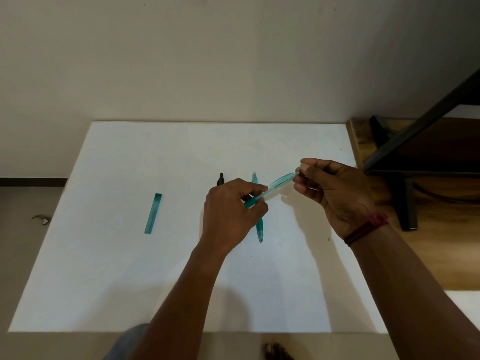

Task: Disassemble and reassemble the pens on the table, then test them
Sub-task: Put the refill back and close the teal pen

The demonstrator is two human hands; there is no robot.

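Note:
A pale teal pen [278, 185] hangs slanted above the white table [130, 268]. My left hand [231, 214] pinches its darker lower end, and my right hand [335, 190] pinches its upper end between thumb and fingers. Under the held pen a second teal pen [259, 227] lies on the table, partly hidden by my left hand. The top of a black pen [221, 178] shows just behind my left hand. A flat teal cap or case [153, 213] lies apart to the left.
The table stands against a beige wall. A dark metal frame [405, 162] and a wooden surface [441, 242] border the table on the right. A small scrap [41, 219] lies on the floor to the left.

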